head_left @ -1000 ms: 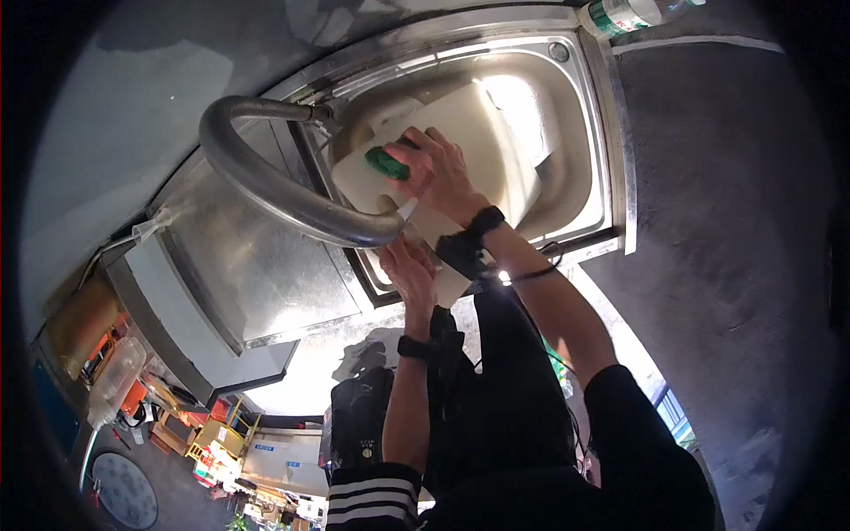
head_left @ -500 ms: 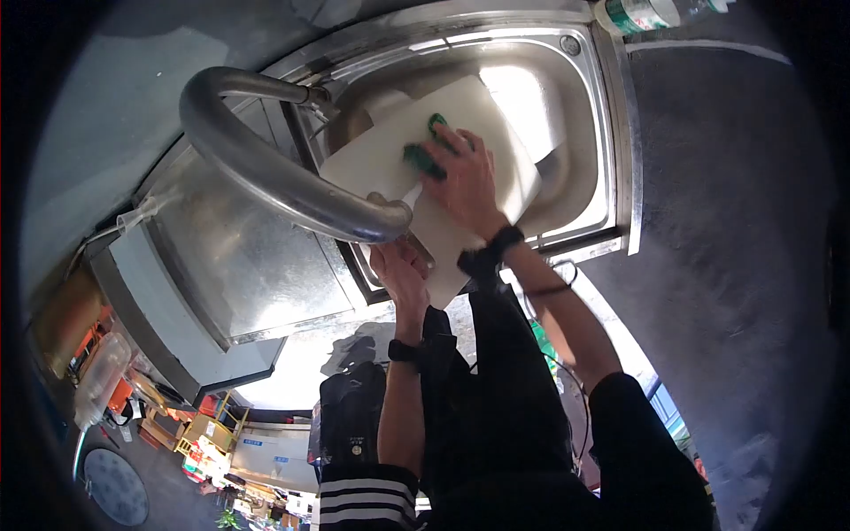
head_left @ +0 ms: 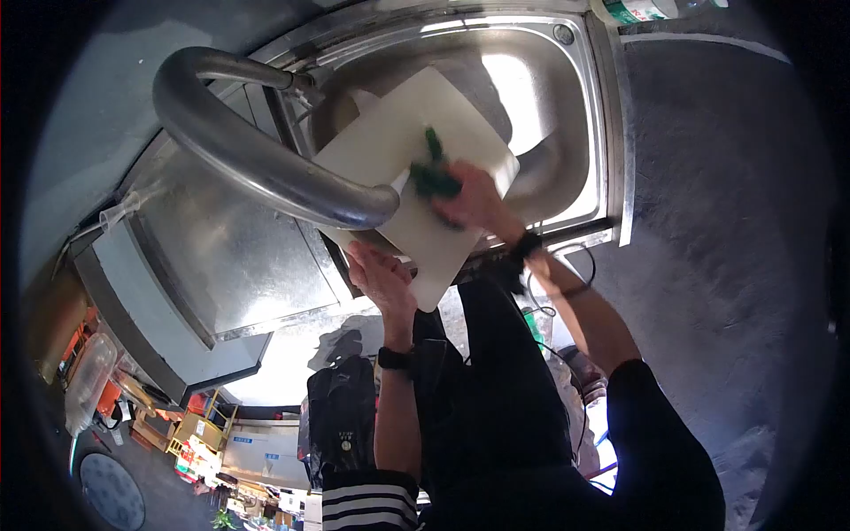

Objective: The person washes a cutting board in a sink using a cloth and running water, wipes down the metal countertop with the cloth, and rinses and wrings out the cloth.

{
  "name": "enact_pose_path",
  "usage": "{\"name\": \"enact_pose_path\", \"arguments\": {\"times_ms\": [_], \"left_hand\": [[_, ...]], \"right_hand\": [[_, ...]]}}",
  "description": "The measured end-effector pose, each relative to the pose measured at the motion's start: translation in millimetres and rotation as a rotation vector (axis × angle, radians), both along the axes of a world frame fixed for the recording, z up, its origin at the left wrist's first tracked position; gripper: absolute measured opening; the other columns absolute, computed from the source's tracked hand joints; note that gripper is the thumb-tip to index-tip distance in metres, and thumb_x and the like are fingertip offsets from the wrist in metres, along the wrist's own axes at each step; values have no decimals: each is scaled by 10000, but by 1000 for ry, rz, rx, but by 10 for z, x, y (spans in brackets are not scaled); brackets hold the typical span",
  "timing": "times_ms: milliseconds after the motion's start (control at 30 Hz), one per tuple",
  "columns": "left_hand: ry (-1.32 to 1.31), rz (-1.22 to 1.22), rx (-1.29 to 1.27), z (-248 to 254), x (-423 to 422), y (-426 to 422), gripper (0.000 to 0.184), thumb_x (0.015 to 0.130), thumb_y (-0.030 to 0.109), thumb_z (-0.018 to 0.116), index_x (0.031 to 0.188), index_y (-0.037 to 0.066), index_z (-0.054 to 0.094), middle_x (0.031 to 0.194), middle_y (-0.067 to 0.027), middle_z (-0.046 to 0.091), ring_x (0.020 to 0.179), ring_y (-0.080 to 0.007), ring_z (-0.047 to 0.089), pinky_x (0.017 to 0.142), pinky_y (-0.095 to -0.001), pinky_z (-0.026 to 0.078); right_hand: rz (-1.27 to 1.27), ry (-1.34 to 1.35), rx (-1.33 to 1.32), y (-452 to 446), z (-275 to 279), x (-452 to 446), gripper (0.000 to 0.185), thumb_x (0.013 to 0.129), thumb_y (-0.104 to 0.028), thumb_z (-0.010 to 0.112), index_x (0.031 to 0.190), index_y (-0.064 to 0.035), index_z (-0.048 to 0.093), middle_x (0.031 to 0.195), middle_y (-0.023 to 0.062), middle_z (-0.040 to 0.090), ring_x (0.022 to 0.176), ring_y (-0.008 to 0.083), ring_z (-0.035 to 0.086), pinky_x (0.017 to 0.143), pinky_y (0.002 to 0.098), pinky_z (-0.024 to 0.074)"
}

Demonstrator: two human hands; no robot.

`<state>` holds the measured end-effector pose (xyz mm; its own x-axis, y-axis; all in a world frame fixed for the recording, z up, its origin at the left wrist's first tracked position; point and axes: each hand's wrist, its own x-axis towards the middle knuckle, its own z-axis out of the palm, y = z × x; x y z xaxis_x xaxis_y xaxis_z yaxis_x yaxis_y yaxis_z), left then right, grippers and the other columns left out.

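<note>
A pale rectangular board [head_left: 381,133] is tilted over the metal sink [head_left: 567,177], its near corner past the sink's front edge. My right hand [head_left: 474,199] presses a green scrubber [head_left: 434,180] on the board's face; both are smeared by motion. My left hand [head_left: 381,279] is at the board's near left edge, with its fingers around that edge and partly hidden behind it. The curved metal faucet [head_left: 266,173] reaches over the board's left part, and its white tip is beside the scrubber.
A metal drainboard [head_left: 230,239] adjoins the sink on the left. At the top right lies a bottle with a green label [head_left: 642,11]. A black bag [head_left: 341,416], boxes [head_left: 197,431] and a round stool [head_left: 111,491] are at the lower left.
My right hand and the green scrubber have moved toward the board's near right side. The board has turned a little, and my left hand has shifted left along with it.
</note>
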<state>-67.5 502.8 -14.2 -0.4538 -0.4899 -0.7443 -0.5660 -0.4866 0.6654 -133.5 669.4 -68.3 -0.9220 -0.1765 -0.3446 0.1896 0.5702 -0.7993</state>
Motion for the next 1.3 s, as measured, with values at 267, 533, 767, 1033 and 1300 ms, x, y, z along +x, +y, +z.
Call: {"name": "enact_pose_path", "arguments": {"times_ms": [267, 533, 767, 1033, 1300], "left_hand": [[-20, 79, 92, -109, 212, -74, 424, 942, 555, 455, 849, 145, 402, 552, 47, 287, 423, -46, 263, 357, -218, 203], [43, 46, 73, -145, 280, -132, 438, 955, 544, 436, 858, 117, 421, 551, 26, 333, 432, -77, 305, 388, -232, 242], [169, -357, -580, -424, 473, -297, 429, 1016, 406, 356, 863, 31, 499, 637, -24, 447, 568, -105, 452, 507, -255, 372], [141, -165, -540, -331, 449, -179, 424, 1010, 414, 365, 846, 46, 494, 644, 1, 437, 518, -80, 428, 473, -235, 367], [140, -32, -347, -289, 436, -112, 409, 1007, 409, 383, 831, 54, 485, 671, -3, 444, 551, -78, 451, 499, -228, 392]], "right_hand": [[229, 155, 176, -20, 268, 485, 530, 651, -188, 739, 1153, -100, 591, 982, 158, 605, 905, 350, 613, 777, 431, 513], [58, 241, 674, 533, -441, -257, 529, 692, -167, 663, 1209, -169, 556, 1082, 132, 578, 1059, 341, 496, 807, 483, 481], [77, 88, 524, 676, -809, -332, 618, 807, -319, 634, 1386, -232, 436, 1272, 209, 481, 1024, 390, 576, 816, 493, 510], [-66, 23, 374, 470, -736, -153, 498, 823, -280, 652, 1297, -178, 540, 1069, 210, 558, 930, 400, 596, 762, 459, 506], [182, 192, 167, -292, 300, 846, 571, 684, -177, 680, 1236, -86, 567, 1054, 198, 537, 964, 372, 546, 835, 432, 474]]}}
